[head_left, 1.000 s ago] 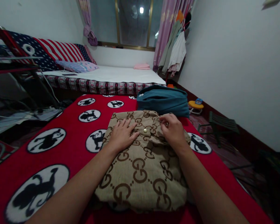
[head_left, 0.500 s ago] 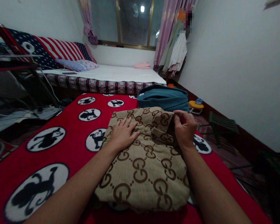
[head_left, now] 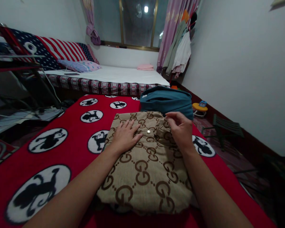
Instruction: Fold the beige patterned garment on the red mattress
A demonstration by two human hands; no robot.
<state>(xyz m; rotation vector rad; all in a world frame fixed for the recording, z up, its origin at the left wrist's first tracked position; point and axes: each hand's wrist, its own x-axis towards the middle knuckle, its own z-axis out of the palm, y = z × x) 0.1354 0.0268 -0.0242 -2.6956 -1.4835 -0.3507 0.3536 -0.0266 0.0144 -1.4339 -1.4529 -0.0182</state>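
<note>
A beige garment (head_left: 142,186) with a brown double-G pattern lies folded on the red blanket (head_left: 71,133) in front of me. My left hand (head_left: 126,137) rests flat on its upper left part, fingers spread. At the upper right, my right hand (head_left: 182,130) pinches the garment's edge between thumb and fingers. A round, shiny button (head_left: 148,132) shows near the garment's top middle. Just beyond my right hand, a folded teal garment (head_left: 166,99) lies on the blanket.
A bed (head_left: 123,74) with a patterned pillow (head_left: 80,65) stands under the window. Clothes (head_left: 181,50) hang by the purple curtain (head_left: 167,34). On the right are a yellow stool (head_left: 199,107) and a dark folding stool (head_left: 228,126). A desk (head_left: 14,66) with cables is at left.
My right hand has moved left and inward, carrying the pinched edge of the beige garment with it. The button has come into view. My left hand has stayed in place.
</note>
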